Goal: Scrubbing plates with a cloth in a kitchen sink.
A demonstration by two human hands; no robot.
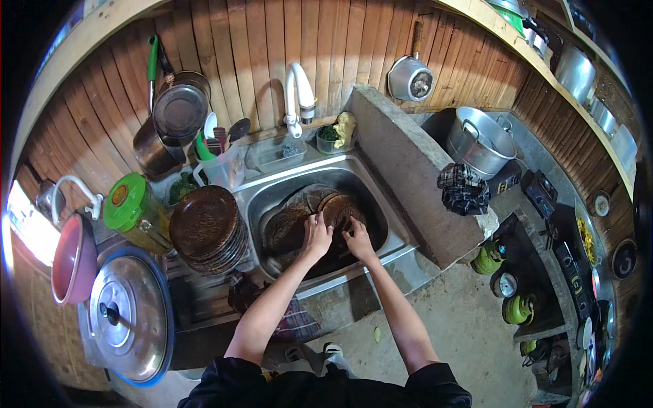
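Inside the stainless steel sink [395, 224], several brown plates with a wood-like pattern lie overlapping, partly in dark shadow. My left hand [318, 235] reaches over the basin, its fingers curled at the near side of a brown plate [343, 205]. Close by on the right, my right hand [359, 238] has its fingertips bent down at the same plate; its exact contact is hard to make out. A tall stack of brown plates [205, 224] stands left of the basin. Above the sink's back edge rises a white faucet [301, 94].
A concrete divider [408, 163] borders the sink on the right, with a checked cloth [462, 188] over it. Left stand a green-lidded container [133, 209], a large metal lid [130, 316] and a pink basin [75, 260]. Behind are a utensil pitcher [222, 166] and a scrubber tub [335, 135].
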